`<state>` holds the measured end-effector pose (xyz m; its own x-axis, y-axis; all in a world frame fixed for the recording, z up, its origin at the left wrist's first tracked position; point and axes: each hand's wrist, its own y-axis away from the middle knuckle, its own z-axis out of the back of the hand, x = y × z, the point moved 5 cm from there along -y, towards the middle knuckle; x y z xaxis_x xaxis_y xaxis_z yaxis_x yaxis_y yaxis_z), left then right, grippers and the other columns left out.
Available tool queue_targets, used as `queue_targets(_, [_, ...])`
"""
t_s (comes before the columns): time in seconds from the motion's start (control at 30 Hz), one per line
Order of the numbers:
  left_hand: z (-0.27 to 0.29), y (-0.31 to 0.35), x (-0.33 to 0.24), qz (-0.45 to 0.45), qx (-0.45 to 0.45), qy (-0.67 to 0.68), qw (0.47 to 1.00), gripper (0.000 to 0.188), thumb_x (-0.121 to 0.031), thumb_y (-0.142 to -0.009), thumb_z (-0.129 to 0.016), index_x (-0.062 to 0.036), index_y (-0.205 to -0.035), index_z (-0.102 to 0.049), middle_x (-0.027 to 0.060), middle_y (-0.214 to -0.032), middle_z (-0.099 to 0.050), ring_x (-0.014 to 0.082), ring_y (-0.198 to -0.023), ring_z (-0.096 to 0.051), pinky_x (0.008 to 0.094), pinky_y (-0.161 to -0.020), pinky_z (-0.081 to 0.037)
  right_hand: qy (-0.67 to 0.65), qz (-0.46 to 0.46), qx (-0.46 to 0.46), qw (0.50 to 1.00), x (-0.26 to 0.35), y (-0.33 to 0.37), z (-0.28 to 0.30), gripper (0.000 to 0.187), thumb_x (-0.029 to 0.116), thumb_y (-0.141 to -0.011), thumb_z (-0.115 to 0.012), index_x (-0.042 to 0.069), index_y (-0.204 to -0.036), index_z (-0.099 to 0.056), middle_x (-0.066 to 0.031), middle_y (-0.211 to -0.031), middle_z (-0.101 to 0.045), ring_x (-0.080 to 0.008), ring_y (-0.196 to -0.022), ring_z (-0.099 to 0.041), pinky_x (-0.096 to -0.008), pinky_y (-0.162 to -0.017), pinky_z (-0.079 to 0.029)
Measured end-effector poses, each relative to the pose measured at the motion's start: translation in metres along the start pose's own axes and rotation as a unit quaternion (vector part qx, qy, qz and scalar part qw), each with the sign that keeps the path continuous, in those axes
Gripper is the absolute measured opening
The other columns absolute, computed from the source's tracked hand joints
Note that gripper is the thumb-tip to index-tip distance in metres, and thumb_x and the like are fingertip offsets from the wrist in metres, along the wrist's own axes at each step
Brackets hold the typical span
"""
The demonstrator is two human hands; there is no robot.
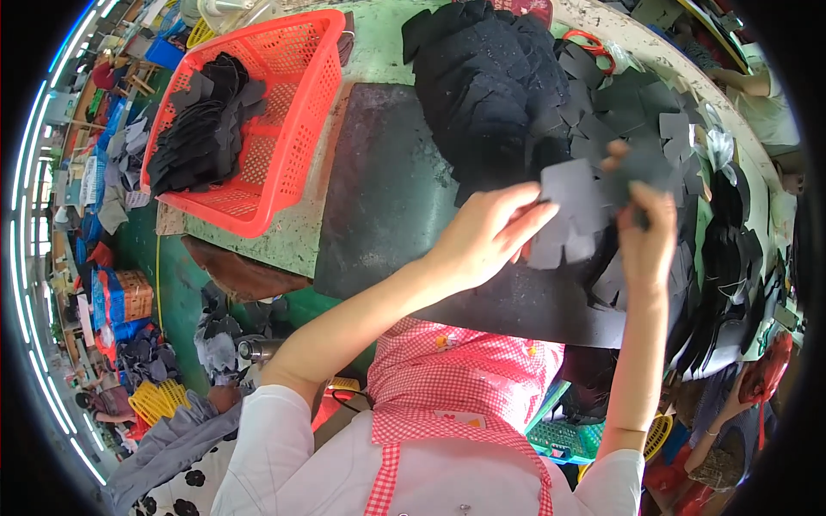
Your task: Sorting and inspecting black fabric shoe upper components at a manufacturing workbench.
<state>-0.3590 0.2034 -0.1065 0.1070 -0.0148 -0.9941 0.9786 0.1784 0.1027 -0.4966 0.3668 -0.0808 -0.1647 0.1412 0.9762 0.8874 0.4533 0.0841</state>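
My left hand (503, 225) pinches a dark grey cut piece (571, 202) with notched edges, thumb and fingers closed on its left side. Just to the right, my right hand (647, 219) has its fingers curled round another black cut piece (644, 176), which is blurred by motion. Both hands are over the right part of a black work mat (387, 181). Behind them a large heap of overlapping black cut pieces (490, 86) covers the mat's far side. More dark cut pieces (637, 107) spread to the right of the heap.
A red perforated basket (297, 129) stands at the left with a stack of black pieces (206, 129) in it. Red-handled scissors (594, 45) lie at the far right. Bundled black pieces (727, 275) hang along the right edge. Other people (761, 99) are at the right.
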Motion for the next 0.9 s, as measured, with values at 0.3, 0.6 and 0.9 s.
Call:
queue_targets(0.3, [-0.011, -0.009, -0.033, -0.02, 0.057, -0.103, 0.993, 0.046, -0.05, -0.097, -0.063, -0.0043, -0.102, -0.067, 0.0084, -0.069, -0.067, 0.0187, -0.062, -0.067, 0.0328, -0.057, -0.05, 0.264, 0.096, -0.028, 0.959, 0.03, 0.046, -0.005, 0.031, -0.001, -0.079, -0.059, -0.001, -0.11, -0.061, -0.0089, -0.1, -0.059, -0.0189, -0.082, -0.053, -0.0292, -0.077, -0.045])
queue_targets(0.6, [0.029, 0.047, -0.016, 0.164, 0.095, 0.016, 0.982, 0.024, -0.023, -0.105, -0.059, 0.0001, -0.102, -0.066, 0.0052, -0.077, -0.07, 0.0092, -0.056, -0.064, 0.0226, -0.047, -0.044, 0.121, -0.159, 0.139, 0.97, -0.024, 0.081, -0.052, 0.023, 0.012, -0.095, -0.072, -0.004, -0.108, -0.062, -0.0062, -0.088, -0.064, -0.0079, -0.068, -0.064, -0.0214, -0.061, -0.051])
queue_targets(0.9, [0.055, 0.065, 0.026, 0.122, 0.045, -0.178, 0.975, 0.026, -0.025, -0.092, -0.074, -0.0032, -0.081, -0.065, 0.0063, -0.06, -0.067, 0.0161, -0.048, -0.067, 0.0284, -0.047, -0.046, 0.313, -0.218, 0.183, 0.906, -0.053, 0.098, -0.065, 0.017, 0.012, -0.097, -0.068, -0.003, -0.09, -0.067, -0.0077, -0.068, -0.07, -0.0085, -0.053, -0.065, -0.0221, -0.049, -0.049])
